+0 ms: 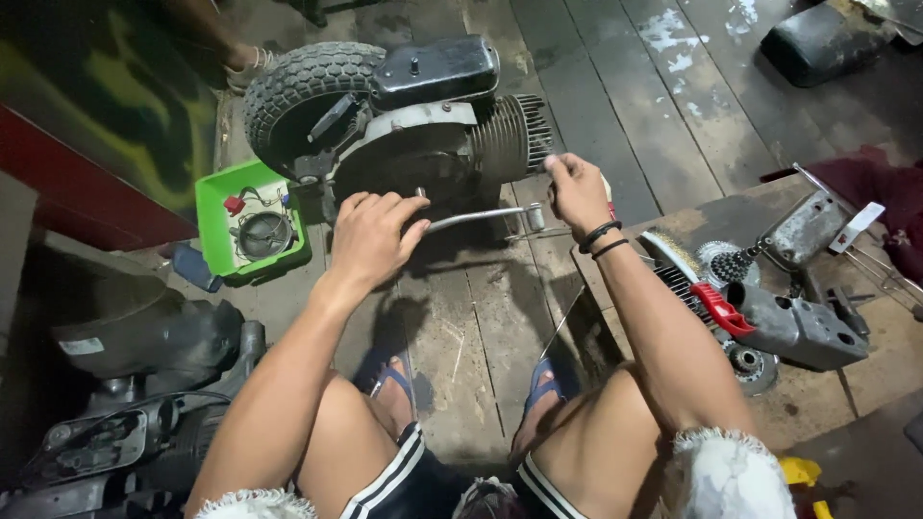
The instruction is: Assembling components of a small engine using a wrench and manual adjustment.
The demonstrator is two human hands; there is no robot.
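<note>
Kick lever (pixel 481 217) — long axis crosswise, left hand (pixel 370 240) atop.

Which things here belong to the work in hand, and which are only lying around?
In the work:
left hand on the metal lever
right hand at the cylinder fins
engine with its tyre

Lying about:
green tray of small parts
wire brush
red-handled tool
grey casing
dark cover

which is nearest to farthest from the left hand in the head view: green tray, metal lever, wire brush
1. Metal lever, under the left hand and touching its fingers.
2. Green tray, on the floor to its left.
3. Wire brush, far right, past the right hand.
</note>
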